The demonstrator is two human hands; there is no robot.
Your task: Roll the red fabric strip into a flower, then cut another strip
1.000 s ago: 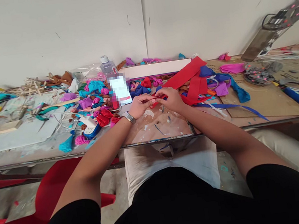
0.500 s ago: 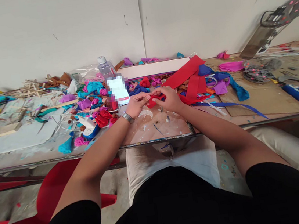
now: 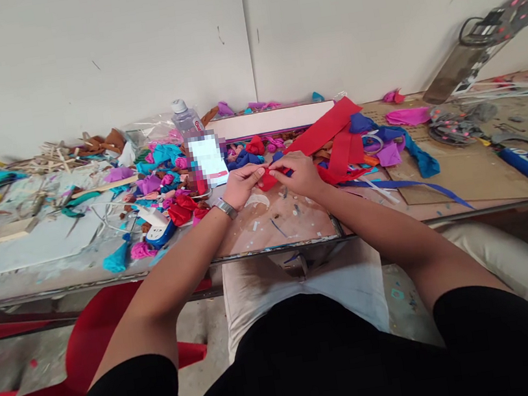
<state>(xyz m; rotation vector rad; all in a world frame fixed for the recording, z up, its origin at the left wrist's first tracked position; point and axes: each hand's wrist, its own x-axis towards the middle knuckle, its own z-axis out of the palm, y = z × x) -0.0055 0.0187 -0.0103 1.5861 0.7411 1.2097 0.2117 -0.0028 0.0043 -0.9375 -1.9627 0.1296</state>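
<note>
Between my two hands is a small red piece of crepe paper [image 3: 267,182], partly covered by the fingers. My left hand [image 3: 241,187] pinches its left side between thumb and forefinger. On the other side my right hand [image 3: 298,172] pinches it too, with the fingertips of both hands close together. Wide red crepe paper strips [image 3: 342,141] lie just beyond my right hand. Several blue, pink, red and brown crumpled paper pieces [image 3: 248,157] are heaped behind my hands. A lit phone [image 3: 210,161] leans beside my left hand.
A clear bottle [image 3: 185,120] stands behind the phone, with a long white box [image 3: 273,120] beside it. Power strips [image 3: 159,231] and pliers [image 3: 78,199] lie to the left. At right are cardboard [image 3: 468,182], a tape roll [image 3: 373,143] and a tilted dark bottle [image 3: 452,70].
The fingers of my right hand have shifted slightly, and the red crepe paper now shows flatter below the fingertips. Both hands stay in nearly the same place.
</note>
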